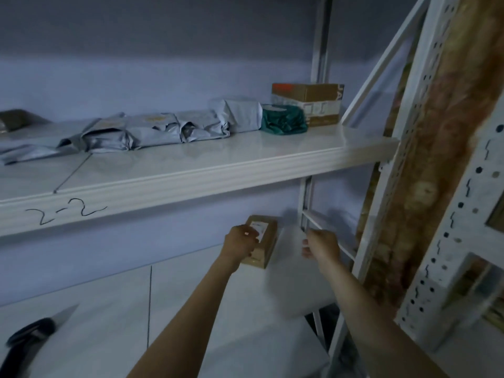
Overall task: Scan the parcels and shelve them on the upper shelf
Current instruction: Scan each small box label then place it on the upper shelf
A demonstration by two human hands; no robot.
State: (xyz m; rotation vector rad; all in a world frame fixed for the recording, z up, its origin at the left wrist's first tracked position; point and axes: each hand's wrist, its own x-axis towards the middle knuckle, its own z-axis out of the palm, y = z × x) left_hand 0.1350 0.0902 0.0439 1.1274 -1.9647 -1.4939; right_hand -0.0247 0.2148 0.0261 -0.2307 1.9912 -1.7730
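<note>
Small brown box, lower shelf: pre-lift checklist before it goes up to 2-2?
1. Left hand on the small brown box: ok, fingers lie over its top and label.
2. Right hand on the box: not ok, it is apart from the box, to its right, holding nothing.
3. Free space on the upper shelf: ok, bare surface in front of the grey bags and green parcel.
4. Box already scanned: cannot tell.
5. Scanner within reach: ok, it lies on the lower shelf at far left.
</note>
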